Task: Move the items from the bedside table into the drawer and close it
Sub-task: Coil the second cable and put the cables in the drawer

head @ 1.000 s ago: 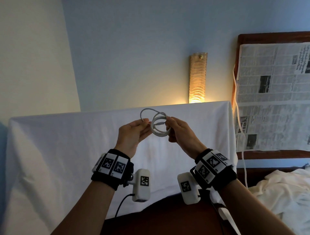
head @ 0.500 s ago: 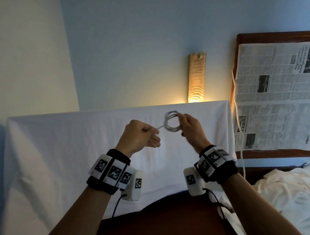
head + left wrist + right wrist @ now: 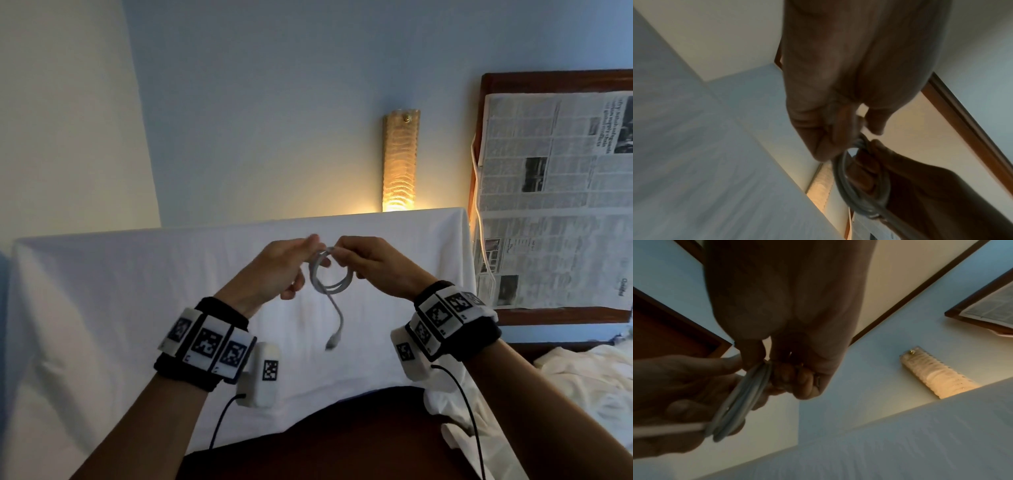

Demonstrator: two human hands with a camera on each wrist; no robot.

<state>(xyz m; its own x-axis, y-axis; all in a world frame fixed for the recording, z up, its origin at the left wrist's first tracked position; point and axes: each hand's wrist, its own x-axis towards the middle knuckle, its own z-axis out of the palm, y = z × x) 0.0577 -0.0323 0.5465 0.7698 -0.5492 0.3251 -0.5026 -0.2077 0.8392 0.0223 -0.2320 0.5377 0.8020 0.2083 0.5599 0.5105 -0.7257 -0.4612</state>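
A white charging cable (image 3: pixel 329 288) is wound into a small coil, held up in front of the white sheet. Its loose end with the plug (image 3: pixel 333 342) dangles below the coil. My right hand (image 3: pixel 342 254) pinches the top of the coil from the right. From the left, my left hand (image 3: pixel 310 251) pinches the same spot, with fingers behind the loops. The left wrist view shows my left hand (image 3: pixel 838 129) above the cable (image 3: pixel 840 175). In the right wrist view my right hand (image 3: pixel 789 369) holds the cable (image 3: pixel 742 399). No bedside table or drawer is in view.
A white sheet (image 3: pixel 102 308) drapes a broad surface ahead. A lit wall lamp (image 3: pixel 400 161) glows behind it. At the right are a newspaper-covered wooden frame (image 3: pixel 555 192), a hanging white cord (image 3: pixel 479 192) and rumpled bedding (image 3: pixel 589 394). Dark wood (image 3: pixel 342 445) lies below.
My left hand, which had drawn away to the left holding the cable's end, has come back to the coil. The end with the plug now hangs free below.
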